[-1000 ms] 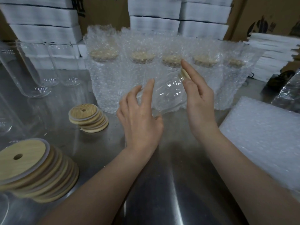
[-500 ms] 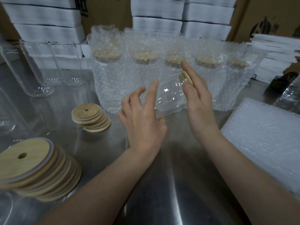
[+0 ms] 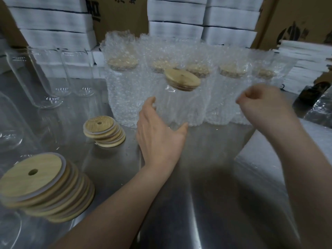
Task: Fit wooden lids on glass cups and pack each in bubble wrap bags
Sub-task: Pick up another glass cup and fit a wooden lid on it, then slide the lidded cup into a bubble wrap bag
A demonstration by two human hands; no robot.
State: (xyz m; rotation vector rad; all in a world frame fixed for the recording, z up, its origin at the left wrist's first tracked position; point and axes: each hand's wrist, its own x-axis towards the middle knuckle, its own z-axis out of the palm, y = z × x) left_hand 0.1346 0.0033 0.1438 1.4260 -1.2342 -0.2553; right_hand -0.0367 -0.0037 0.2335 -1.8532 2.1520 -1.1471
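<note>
The left hand (image 3: 159, 130) reaches forward, thumb and fingers wrapped round the lower part of the glass cup (image 3: 177, 105). The cup is upright with its wooden lid (image 3: 182, 79) on, just before the wrapped cups (image 3: 231, 90). The right hand (image 3: 264, 103) is raised beside it, fingers curled on nothing.

A brushed stainless-steel table (image 3: 206, 194) carries everything. Just beyond the left hand (image 3: 158, 133) and the right hand (image 3: 264, 108), a row of five lidded cups in clear bubble wrap bags (image 3: 125, 105) stands upright, side by side. Near the left hand, to its left, lies a small slanted stack of round wooden lids with straw holes (image 3: 104, 131). A bigger leaning stack of the same lids (image 3: 41, 184) sits well to that hand's near left. Far left of it stand empty clear glass cups (image 3: 45, 78). Beneath the right forearm lies a flat white pile of bubble wrap bags (image 3: 256, 150).
</note>
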